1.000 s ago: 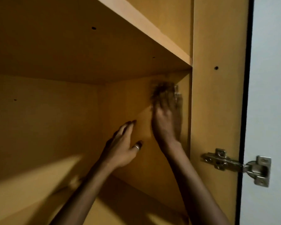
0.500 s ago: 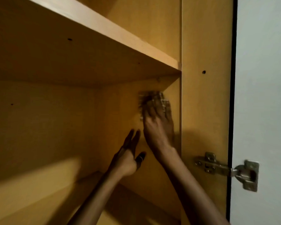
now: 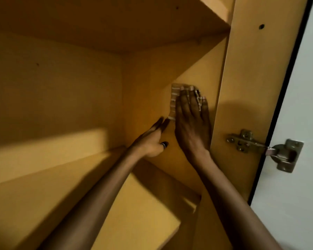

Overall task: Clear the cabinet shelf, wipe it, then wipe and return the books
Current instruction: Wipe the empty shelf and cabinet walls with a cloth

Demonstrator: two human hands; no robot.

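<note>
Lying under right hand's fingers (image 3: 185, 98): cloth (image 3: 174, 98)

right hand (image 3: 192, 121) on cloth (image 3: 175, 98) (against side panel (image 3: 202, 69)) | left hand (image 3: 152, 141) just left | hinge (image 3: 264, 147) right

Metal hinge (image 3: 264, 147) at right-centre of the frame, fixed between wooden side panel (image 3: 249, 87) and white door (image 3: 300, 123).
</note>
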